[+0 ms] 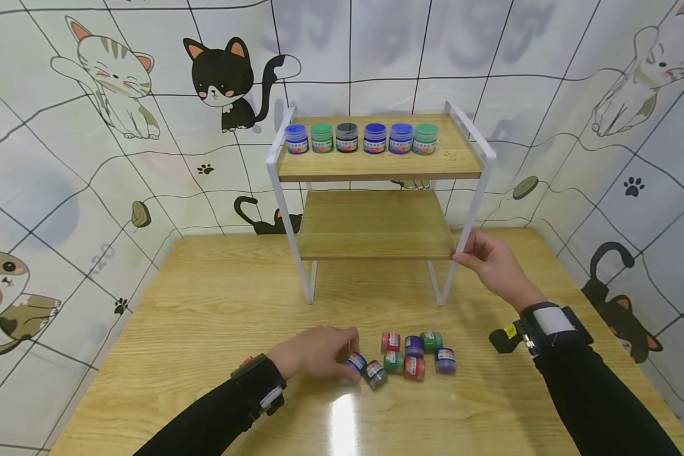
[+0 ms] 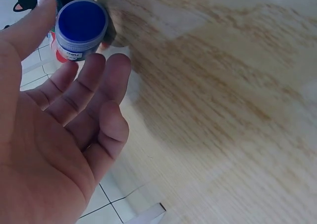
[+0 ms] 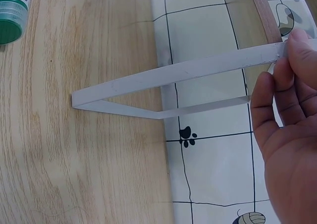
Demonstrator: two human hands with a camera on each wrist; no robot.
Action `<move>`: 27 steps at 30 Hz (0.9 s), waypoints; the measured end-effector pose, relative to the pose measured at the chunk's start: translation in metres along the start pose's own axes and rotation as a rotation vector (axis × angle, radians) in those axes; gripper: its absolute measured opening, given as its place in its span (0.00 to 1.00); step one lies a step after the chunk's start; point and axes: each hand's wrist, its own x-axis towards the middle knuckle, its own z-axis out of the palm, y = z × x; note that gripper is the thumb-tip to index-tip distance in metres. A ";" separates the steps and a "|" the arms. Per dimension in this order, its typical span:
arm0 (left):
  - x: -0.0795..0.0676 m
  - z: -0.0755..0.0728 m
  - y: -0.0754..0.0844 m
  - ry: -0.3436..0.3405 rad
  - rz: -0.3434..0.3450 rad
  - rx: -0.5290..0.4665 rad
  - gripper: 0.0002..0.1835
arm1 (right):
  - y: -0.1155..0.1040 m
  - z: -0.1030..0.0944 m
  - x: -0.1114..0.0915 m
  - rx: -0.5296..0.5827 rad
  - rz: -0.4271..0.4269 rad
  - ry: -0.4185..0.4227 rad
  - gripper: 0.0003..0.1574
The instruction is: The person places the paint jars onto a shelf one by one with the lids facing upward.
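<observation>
My left hand reaches over the tabletop, thumb and fingers spread around a small blue-lided paint jar. In the left wrist view that jar's blue lid shows just past the fingertips, the fingers loosely bent and apart. Next to it a black-lidded jar lies tilted. My right hand pinches the white metal frame of a two-tier wooden rack, at the right end of its lower shelf. From the right wrist, thumb and fingertips meet on the white bar.
Several red, green and purple jars cluster on the table, among them a red one and a purple one. On the rack's upper shelf several lidded jars stand in a row. A cat-print backdrop encloses the table.
</observation>
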 end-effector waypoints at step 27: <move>0.003 0.000 -0.007 0.035 -0.047 -0.065 0.16 | -0.002 0.000 -0.001 0.028 0.018 -0.008 0.07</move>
